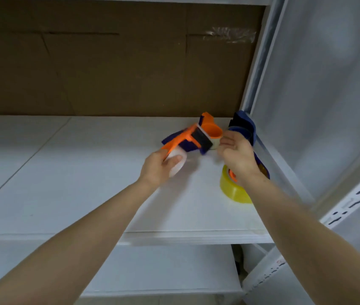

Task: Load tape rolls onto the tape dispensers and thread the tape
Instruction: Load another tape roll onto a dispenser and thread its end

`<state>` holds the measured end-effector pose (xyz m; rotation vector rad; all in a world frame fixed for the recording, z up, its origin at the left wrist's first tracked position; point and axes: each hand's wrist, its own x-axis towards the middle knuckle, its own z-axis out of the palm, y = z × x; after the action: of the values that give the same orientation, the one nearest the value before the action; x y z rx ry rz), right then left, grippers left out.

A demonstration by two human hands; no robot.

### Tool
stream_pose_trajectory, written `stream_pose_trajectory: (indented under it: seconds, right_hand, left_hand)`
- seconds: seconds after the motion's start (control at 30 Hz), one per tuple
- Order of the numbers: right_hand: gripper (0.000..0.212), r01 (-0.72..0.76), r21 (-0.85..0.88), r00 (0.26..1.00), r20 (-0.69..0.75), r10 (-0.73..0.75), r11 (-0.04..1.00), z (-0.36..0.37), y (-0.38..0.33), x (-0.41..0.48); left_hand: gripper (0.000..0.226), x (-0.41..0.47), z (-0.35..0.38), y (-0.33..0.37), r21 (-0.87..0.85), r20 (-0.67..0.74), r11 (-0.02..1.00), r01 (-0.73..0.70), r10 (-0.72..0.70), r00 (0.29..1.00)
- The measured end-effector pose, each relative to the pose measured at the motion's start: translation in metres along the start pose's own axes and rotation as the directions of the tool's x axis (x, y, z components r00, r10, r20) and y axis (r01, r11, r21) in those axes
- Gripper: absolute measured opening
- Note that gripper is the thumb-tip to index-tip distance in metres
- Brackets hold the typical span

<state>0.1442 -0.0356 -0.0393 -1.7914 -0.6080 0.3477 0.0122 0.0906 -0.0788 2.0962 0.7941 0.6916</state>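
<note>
The left hand was clamped round a white tape roll, the thumb laid across its face, at the near end of an orange dispenser held over the white shelf. The right hand was held just beside the dispenser's orange hub, fingers loosely curled; whether anything was pinched could not be told. A yellow tape roll was seen on the shelf under the right wrist, and a blue dispenser was seen beyond that hand.

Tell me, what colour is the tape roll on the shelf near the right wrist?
Yellow. The yellow tape roll shows best in the head view.
</note>
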Motion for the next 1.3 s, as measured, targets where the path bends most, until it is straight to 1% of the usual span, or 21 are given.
stream_pose_trajectory:
  seconds: [0.03, 0.07, 0.13, 0.23, 0.3, 0.37, 0.43, 0.47, 0.53, 0.6, 0.73, 0.83, 0.9, 0.93, 0.97, 1.0, 1.03, 1.1, 1.13, 1.2, 1.3]
  right_hand:
    - [0.044, -0.002, 0.067, 0.999, -0.035, 0.005, 0.998, -0.001, -0.001, -0.002]
    - [0.042, -0.027, 0.116, 0.999, -0.042, 0.032, 0.993, -0.001, -0.001, -0.007]
    - [0.043, -0.116, 0.16, 0.993, 0.055, 0.108, 0.98, 0.002, -0.002, -0.018]
    - [0.045, -0.288, 0.239, 0.918, 0.343, 0.197, 0.927, 0.011, -0.006, -0.04]
    - [0.041, -0.334, 0.307, 0.881, 0.437, 0.18, 0.891, 0.016, -0.006, -0.051]
    - [0.043, -0.309, 0.279, 0.887, 0.429, 0.169, 0.909, 0.021, -0.002, -0.058]
    - [0.036, -0.197, 0.165, 0.928, 0.349, 0.129, 0.966, 0.027, 0.005, -0.065]
    - [0.026, -0.117, 0.087, 0.951, 0.297, 0.087, 0.989, 0.03, 0.009, -0.067]
    - [0.011, 0.018, -0.068, 0.976, 0.22, -0.002, 0.998, 0.031, 0.016, -0.07]
    - [0.011, 0.136, -0.235, 0.972, 0.218, -0.084, 0.962, 0.029, 0.02, -0.072]
    - [0.02, 0.254, -0.524, 0.956, 0.265, -0.128, 0.813, 0.03, 0.021, -0.08]
    - [0.028, 0.271, -0.601, 0.948, 0.303, -0.099, 0.752, 0.034, 0.022, -0.082]
    - [0.043, 0.249, -0.615, 0.943, 0.329, -0.044, 0.748, 0.034, 0.022, -0.081]
    - [0.054, 0.215, -0.584, 0.941, 0.339, -0.005, 0.783, 0.033, 0.021, -0.08]
    - [0.063, 0.168, -0.52, 0.937, 0.347, 0.027, 0.838, 0.032, 0.019, -0.079]
    - [0.066, 0.127, -0.447, 0.935, 0.352, 0.044, 0.886, 0.031, 0.017, -0.078]
    - [0.061, 0.126, -0.398, 0.93, 0.366, 0.031, 0.908, 0.032, 0.015, -0.078]
    - [0.034, 0.252, -0.422, 0.905, 0.422, -0.057, 0.871, 0.033, 0.014, -0.076]
    - [0.024, 0.316, -0.456, 0.892, 0.441, -0.097, 0.832, 0.033, 0.013, -0.076]
    - [0.024, 0.369, -0.519, 0.89, 0.436, -0.132, 0.771, 0.028, 0.014, -0.073]
    - [0.026, 0.339, -0.57, 0.917, 0.379, -0.127, 0.749, 0.011, 0.02, -0.063]
  left_hand:
    - [0.018, -0.006, -0.006, 0.007, -0.257, -0.021, 0.963, 0.086, -0.094, 0.995]
    - [0.019, -0.012, -0.011, 0.015, -0.479, 0.017, 0.861, 0.168, -0.182, 0.983]
    - [0.028, -0.021, -0.02, 0.026, -0.747, 0.18, 0.595, 0.297, -0.25, 0.951]
    - [0.036, -0.036, -0.03, 0.031, -0.859, 0.351, 0.309, 0.408, -0.224, 0.909]
    - [0.041, -0.046, -0.031, 0.028, -0.854, 0.407, 0.246, 0.458, -0.231, 0.884]
    - [0.044, -0.054, -0.03, 0.021, -0.837, 0.428, 0.254, 0.484, -0.246, 0.87]
    - [0.043, -0.061, -0.033, 0.017, -0.804, 0.453, 0.284, 0.522, -0.276, 0.848]
    - [0.042, -0.065, -0.035, 0.016, -0.764, 0.45, 0.354, 0.54, -0.307, 0.838]
    - [0.046, -0.071, -0.038, 0.012, -0.589, 0.393, 0.577, 0.566, -0.408, 0.824]
    - [0.048, -0.078, -0.041, 0.009, -0.421, 0.336, 0.707, 0.568, -0.46, 0.822]
    - [0.05, -0.085, -0.041, 0.008, -0.315, 0.253, 0.804, 0.505, -0.441, 0.861]
    - [0.042, -0.088, -0.031, 0.004, 0.089, 0.079, 0.945, 0.316, -0.323, 0.943]
    - [0.047, -0.093, -0.028, 0.008, 0.214, -0.058, 0.963, 0.165, -0.156, 0.986]
    - [0.049, -0.095, -0.028, 0.009, 0.258, -0.056, 0.965, 0.055, -0.042, 0.998]
    - [0.051, -0.097, -0.026, 0.013, 0.341, 0.014, 0.938, -0.06, 0.059, 0.998]
    - [0.059, -0.099, -0.024, 0.014, 0.437, 0.126, 0.889, -0.135, 0.088, 0.988]
    - [0.074, -0.1, -0.02, 0.013, 0.518, 0.216, 0.839, -0.163, 0.056, 0.975]
    - [0.098, -0.099, -0.013, 0.01, 0.584, 0.274, 0.8, -0.137, -0.035, 0.961]
    - [0.1, -0.098, -0.011, 0.01, 0.569, 0.264, 0.813, -0.126, -0.036, 0.964]
    - [0.096, -0.095, -0.007, 0.008, 0.522, 0.252, 0.843, -0.131, -0.006, 0.968]
    - [0.092, -0.092, -0.011, 0.008, 0.362, 0.281, 0.924, -0.12, 0.014, 0.96]
